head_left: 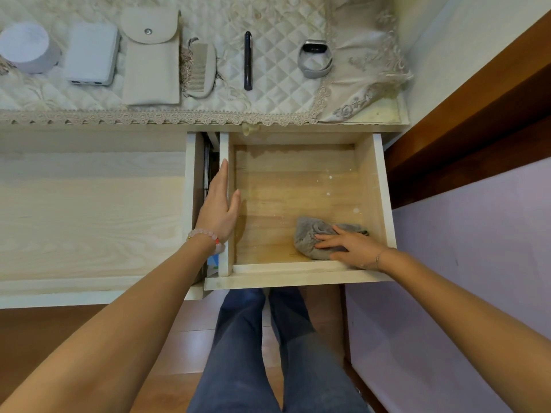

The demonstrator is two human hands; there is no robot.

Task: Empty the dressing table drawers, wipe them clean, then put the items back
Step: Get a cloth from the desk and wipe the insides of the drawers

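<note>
1. Left hand (219, 210) is laid flat, fingers straight, along the left wall of the drawer (298, 277).
2. Right hand (348, 247) is pressed, fingers spread, on the cloth (308, 235) at the drawer's lower right.
3. Most bare floor is left up-frame and leftward of the cloth.

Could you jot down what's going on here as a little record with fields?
drawer: pulled out, empty except the cloth
grey cloth: on drawer floor, front right corner
right hand: presses cloth with flat fingers
left hand: rests on drawer's left wall
tabletop: pouch, comb, wristband, white box, black stick
stage: wiping; items not yet back
</note>
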